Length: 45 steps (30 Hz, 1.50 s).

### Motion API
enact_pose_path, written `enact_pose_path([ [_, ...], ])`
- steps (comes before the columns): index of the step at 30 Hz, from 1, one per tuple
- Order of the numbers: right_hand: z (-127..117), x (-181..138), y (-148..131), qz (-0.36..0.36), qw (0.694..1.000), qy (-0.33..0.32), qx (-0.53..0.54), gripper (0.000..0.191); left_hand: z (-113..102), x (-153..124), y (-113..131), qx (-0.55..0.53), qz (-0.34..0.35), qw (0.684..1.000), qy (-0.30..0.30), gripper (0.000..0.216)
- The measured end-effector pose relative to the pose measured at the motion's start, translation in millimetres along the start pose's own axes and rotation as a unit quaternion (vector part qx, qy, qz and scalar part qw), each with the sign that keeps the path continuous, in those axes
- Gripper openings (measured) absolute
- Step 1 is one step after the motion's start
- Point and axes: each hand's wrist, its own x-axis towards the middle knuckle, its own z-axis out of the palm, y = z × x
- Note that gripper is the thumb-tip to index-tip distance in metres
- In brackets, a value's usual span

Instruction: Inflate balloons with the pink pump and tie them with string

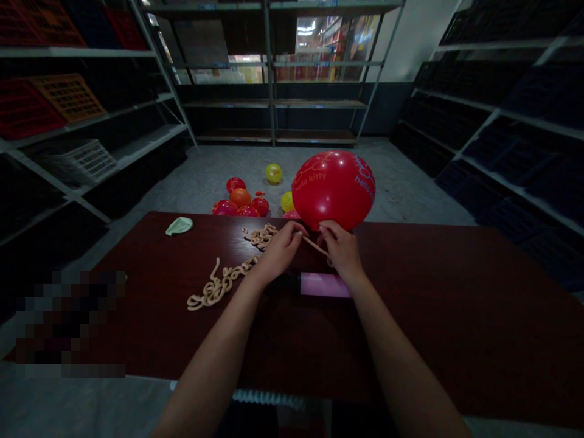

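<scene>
A big inflated red balloon (334, 188) with printed lettering rests at the far edge of a dark red table (456, 316). My left hand (279, 250) and my right hand (342, 249) meet just under it, both pinched on a beige rubber band (314, 245) stretched between them at the balloon's neck. A pink pump (323, 285) lies on the table under my right wrist. Loose beige rubber bands (219, 285) lie to the left of my left hand, with more bands (260, 235) near the far edge.
A flat pale green balloon (179, 225) lies at the table's far left. Several inflated red, orange and yellow balloons (241, 199) sit on the grey floor beyond the table. Metal shelving lines both sides and the back, with plastic crates (68, 97) on the left.
</scene>
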Motion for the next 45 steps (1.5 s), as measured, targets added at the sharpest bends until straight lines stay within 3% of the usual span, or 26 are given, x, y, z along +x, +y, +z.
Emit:
enact_pose_path([
  [5, 0, -1, -3, -0.006, 1.000, -0.006, -0.011, 0.027, -9, -5, 0, 0.203, 0.057, 0.976, -0.050, 0.015],
  [8, 0, -1, -3, -0.009, 1.000, 0.015, -0.025, 0.028, 8, -7, 7, 0.149, 0.101, 0.977, -0.110, 0.018],
  [11, -1, -1, -1, -0.004, 0.999, 0.031, -0.023, 0.029, 30, -8, 13, 0.103, 0.074, 0.980, -0.151, 0.018],
  [15, 0, 0, 1, -0.003, 1.000, 0.025, -0.008, 0.028, 42, -8, 16, 0.042, 0.030, 0.989, -0.139, 0.004],
  [18, 0, 1, 2, 0.002, 0.999, 0.036, 0.013, 0.027, 35, -6, 10, -0.020, 0.049, 0.989, -0.136, 0.015],
  [23, 2, 1, 1, 0.008, 0.999, 0.031, 0.027, 0.028, 12, 1, -3, 0.003, 0.069, 0.996, -0.060, 0.024],
  [26, 4, 0, -2, 0.010, 1.000, 0.006, 0.027, 0.029, -1, 0, 6, 0.028, 0.065, 0.997, -0.015, 0.023],
  [28, 4, -2, -4, 0.004, 1.000, -0.001, 0.007, 0.029, -6, -4, 20, 0.049, 0.104, 0.993, 0.002, 0.021],
  [32, 4, -5, -4, -0.069, 0.994, -0.052, -0.074, 0.024, -8, -13, 44, 0.045, 0.193, 0.980, 0.003, 0.018],
  [36, 5, -6, -2, -0.117, 0.977, -0.120, -0.135, 0.020, -7, -13, 38, 0.019, 0.208, 0.977, 0.049, 0.019],
  [40, 5, -6, -6, -0.152, 0.978, -0.136, -0.044, 0.021, -9, -6, 16, -0.011, 0.187, 0.973, 0.134, 0.016],
  [45, 5, -4, -10, -0.066, 0.975, -0.146, 0.154, 0.023, -10, -1, 5, -0.008, 0.204, 0.967, 0.153, 0.009],
])
